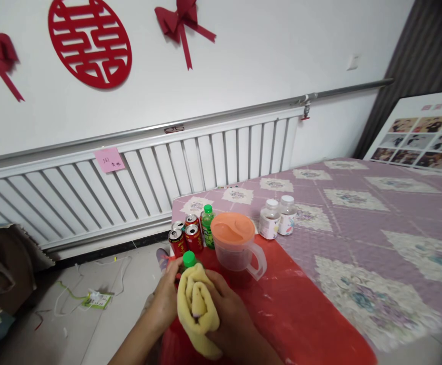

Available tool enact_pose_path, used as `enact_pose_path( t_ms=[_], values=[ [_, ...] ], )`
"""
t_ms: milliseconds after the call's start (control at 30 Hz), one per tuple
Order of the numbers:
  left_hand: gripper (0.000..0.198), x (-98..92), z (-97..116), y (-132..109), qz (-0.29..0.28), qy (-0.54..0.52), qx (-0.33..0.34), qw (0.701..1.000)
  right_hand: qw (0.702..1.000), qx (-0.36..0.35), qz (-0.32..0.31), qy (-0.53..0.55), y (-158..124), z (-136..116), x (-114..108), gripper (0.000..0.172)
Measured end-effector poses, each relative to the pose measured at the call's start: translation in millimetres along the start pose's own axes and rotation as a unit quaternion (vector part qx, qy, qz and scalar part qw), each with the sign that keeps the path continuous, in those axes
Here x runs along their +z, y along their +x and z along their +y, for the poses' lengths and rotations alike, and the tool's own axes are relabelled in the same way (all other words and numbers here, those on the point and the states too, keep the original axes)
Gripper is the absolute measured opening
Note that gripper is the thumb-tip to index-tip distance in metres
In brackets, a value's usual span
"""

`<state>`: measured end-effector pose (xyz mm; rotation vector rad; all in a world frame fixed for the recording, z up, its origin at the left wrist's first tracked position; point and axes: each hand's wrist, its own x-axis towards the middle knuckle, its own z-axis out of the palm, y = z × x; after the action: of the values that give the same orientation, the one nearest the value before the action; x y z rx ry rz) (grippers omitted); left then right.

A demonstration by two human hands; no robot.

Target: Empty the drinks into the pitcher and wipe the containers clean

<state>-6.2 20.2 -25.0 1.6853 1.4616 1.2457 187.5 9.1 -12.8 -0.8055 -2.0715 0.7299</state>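
Note:
My right hand [230, 309] grips a folded yellow towel [198, 309] low over the near part of the red cover. Just behind the towel rises a bottle with a green cap [189, 259], its body mostly hidden. My left hand [168, 286] is closed around that bottle's left side. Beyond my hands stand several red drink cans [193, 238] and a second green-capped bottle [208, 228] with green contents. To their right is a clear plastic pitcher [231, 256] with an orange lid [233, 228] and its handle toward the right.
Two white-capped jars [269, 220] stand behind the pitcher. A red plastic cover [293, 309] lies over part of the purple patterned tablecloth [352, 233]. A white radiator [206, 157] runs along the wall. Cords and a green-and-white packet [98, 299] lie on the floor at left.

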Motion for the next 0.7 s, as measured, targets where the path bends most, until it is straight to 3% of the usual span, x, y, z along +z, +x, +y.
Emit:
enact_pose_path(
  t_ms=[100, 200, 467, 567, 700],
  values=[
    [0.069, 0.8, 5.0, 1.3, -0.044, -0.009, -0.01, 0.999, 0.998, 0.043, 0.033, 0.013, 3.0, 4.5, -7.1, 0.059],
    [0.076, 1.4, 7.9, 1.4, -0.074, -0.048, -0.017, 0.996, 0.995, 0.072, 0.064, 0.029, 3.3, 8.1, -6.3, 0.063],
    [0.074, 3.8, 10.0, -0.9, -0.018, -0.052, -0.016, 0.998, 0.999, 0.016, 0.043, 0.01, -0.9, 5.9, 7.4, 0.061],
    [0.076, 4.5, 6.4, -0.1, -0.021, -0.054, -0.017, 0.998, 0.991, 0.073, 0.081, 0.074, 1.9, 9.7, 7.8, 0.061],
    [0.07, 4.6, -2.9, 0.1, -0.013, -0.044, -0.019, 0.999, 0.956, 0.215, 0.097, 0.177, 5.3, 22.4, 7.9, 0.056]
  ],
)
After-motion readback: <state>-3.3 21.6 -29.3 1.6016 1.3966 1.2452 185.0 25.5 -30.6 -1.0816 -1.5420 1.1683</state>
